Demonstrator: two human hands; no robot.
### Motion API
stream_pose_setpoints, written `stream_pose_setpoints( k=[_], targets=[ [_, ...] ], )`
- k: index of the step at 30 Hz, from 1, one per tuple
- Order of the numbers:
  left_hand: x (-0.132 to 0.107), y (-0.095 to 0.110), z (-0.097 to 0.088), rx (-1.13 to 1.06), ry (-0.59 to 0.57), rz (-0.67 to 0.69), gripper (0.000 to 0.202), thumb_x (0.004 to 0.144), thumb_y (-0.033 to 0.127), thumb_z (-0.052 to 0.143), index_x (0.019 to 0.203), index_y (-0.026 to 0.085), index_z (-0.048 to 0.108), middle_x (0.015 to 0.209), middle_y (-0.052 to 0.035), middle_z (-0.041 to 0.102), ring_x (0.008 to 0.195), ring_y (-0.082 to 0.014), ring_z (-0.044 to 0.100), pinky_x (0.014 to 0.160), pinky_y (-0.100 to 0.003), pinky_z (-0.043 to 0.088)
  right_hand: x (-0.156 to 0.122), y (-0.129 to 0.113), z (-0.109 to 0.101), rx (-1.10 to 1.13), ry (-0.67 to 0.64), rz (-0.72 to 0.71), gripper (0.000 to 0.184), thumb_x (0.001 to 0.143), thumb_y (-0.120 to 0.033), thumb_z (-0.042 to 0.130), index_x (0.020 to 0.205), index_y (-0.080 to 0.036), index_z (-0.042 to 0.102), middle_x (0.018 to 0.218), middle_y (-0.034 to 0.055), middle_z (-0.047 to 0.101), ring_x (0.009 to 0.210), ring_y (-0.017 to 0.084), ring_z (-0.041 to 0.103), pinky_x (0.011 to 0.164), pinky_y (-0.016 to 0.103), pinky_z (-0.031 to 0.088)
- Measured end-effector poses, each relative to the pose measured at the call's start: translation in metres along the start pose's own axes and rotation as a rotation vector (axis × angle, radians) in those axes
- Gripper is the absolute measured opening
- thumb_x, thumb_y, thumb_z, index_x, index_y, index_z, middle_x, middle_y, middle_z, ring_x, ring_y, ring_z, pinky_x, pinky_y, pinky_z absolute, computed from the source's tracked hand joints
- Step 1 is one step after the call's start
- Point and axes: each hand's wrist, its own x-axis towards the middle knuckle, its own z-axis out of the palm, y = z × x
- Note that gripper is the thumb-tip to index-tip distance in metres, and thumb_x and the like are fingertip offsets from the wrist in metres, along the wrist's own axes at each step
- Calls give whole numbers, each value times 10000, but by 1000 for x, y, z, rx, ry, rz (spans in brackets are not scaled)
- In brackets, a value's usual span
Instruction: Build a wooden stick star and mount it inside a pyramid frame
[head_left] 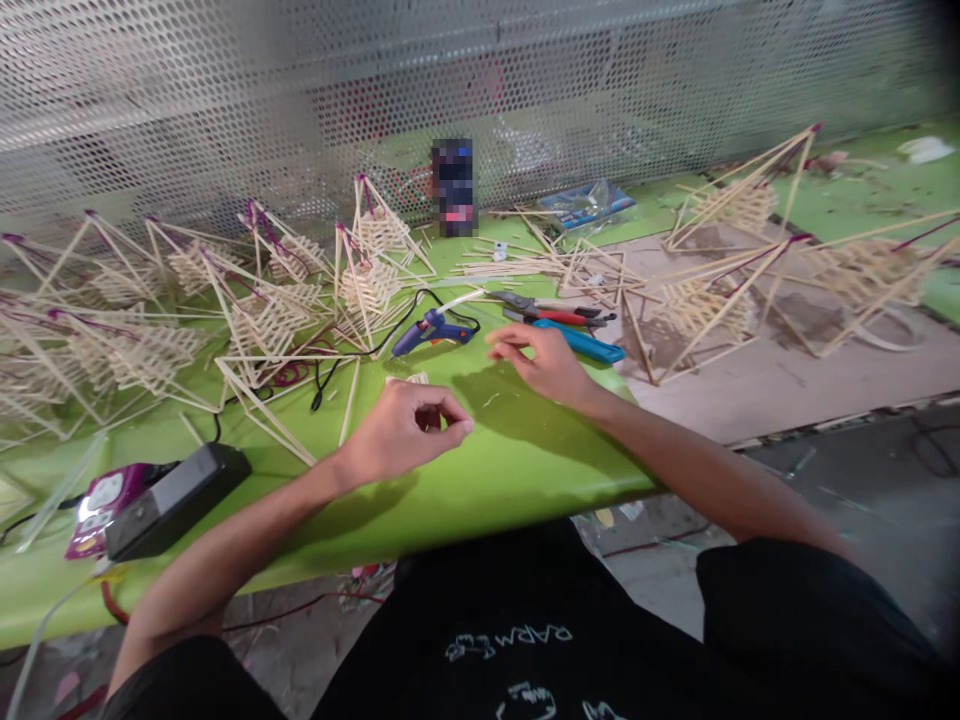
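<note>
Shirt (pixel 525 590), left hand (pixel 397 430), green tabletop (pixel 510 475), mesh (pixel 540 85)

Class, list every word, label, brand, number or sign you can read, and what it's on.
"RARM", roughly: on the black shirt; its other white lettering is unclear.
Phone: pixelated, unreadable.
Blue packet: too blurred to read.
Purple power strip: any markings too small to read.
Nothing else is legible.

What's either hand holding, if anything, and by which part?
Nothing shows clearly in the left hand or right hand; wooden sticks peek out behind the left, but a hold cannot be told.
</note>
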Motion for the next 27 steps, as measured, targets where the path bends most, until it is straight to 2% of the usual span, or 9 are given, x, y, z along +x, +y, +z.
stream_pose_setpoints(
  k=[2, 3, 6, 8, 11, 15, 19, 24, 27],
  targets=[
    [1, -1, 0, -3, -2, -2, 145, 821, 268, 693, 768, 149, 757, 615, -6, 662, 467, -53, 427, 442, -188, 324, 0, 2, 0, 10, 29, -41, 375, 973, -373, 580, 1303, -197, 617, 1133, 92, 772, 989, 218, 738, 800, 322, 565],
    [1, -1, 0, 1, -3, -5, 146, 822, 271, 694, 769, 150, 757, 612, -6, 659, 468, -53, 426, 443, -189, 323, -1, 1, -1, 22, 38, -44, 380, 961, -375, 605, 1296, -199, 627, 1125, 90, 776, 977, 219, 743, 809, 329, 571],
    [1, -3, -1, 15, -4, -20, 150, 828, 280, 696, 774, 154, 754, 594, 2, 641, 466, -55, 415, 443, -193, 310, -2, -7, -5, 97, -19, -20, 250, 955, -409, 629, 1002, -187, 737, 884, 58, 789, 801, 196, 744, 758, 317, 580],
    [1, -3, -1, 12, 0, -20, 153, 834, 285, 694, 779, 154, 751, 607, 0, 644, 470, -55, 413, 444, -194, 306, -1, -13, -10, 198, -120, -54, 266, 988, -400, 581, 984, -189, 743, 981, 74, 789, 907, 199, 748, 837, 334, 582],
    [1, -3, -2, 1, 10, -19, 168, 841, 297, 694, 782, 149, 747, 622, -8, 653, 474, -56, 416, 443, -195, 309, 2, -15, -19, 424, -346, -32, 293, 1009, -391, 552, 1150, -186, 705, 1094, 96, 779, 1006, 202, 747, 914, 364, 579],
    [3, -4, -4, -8, 30, -30, 180, 839, 313, 702, 776, 148, 739, 586, -8, 646, 456, -57, 416, 429, -193, 303, 5, -10, -29, 446, -650, 82, 274, 948, -425, 653, 997, -169, 736, 776, 37, 773, 701, 155, 733, 695, 275, 580],
    [4, -4, -4, -18, 36, -51, 177, 831, 310, 708, 764, 148, 727, 571, -7, 648, 447, -58, 431, 420, -189, 305, 7, -5, -33, 392, -527, 51, 274, 899, -437, 709, 876, -166, 741, 648, -6, 695, 564, 111, 634, 540, 220, 497],
    [5, -2, -5, -16, 31, -63, 201, 838, 330, 713, 787, 138, 743, 615, -25, 685, 464, -68, 500, 427, -189, 343, 12, -5, -36, 281, -276, -58, 266, 879, -432, 727, 873, -169, 767, 735, 20, 718, 612, 111, 599, 579, 241, 482],
    [5, 1, -15, 67, 22, -37, 250, 885, 390, 686, 897, 160, 783, 703, -32, 740, 489, -79, 560, 448, -195, 387, 12, -5, -37, 284, -226, -78, 248, 876, -424, 733, 868, -178, 769, 776, 27, 730, 647, 120, 619, 609, 250, 495]
  ],
)
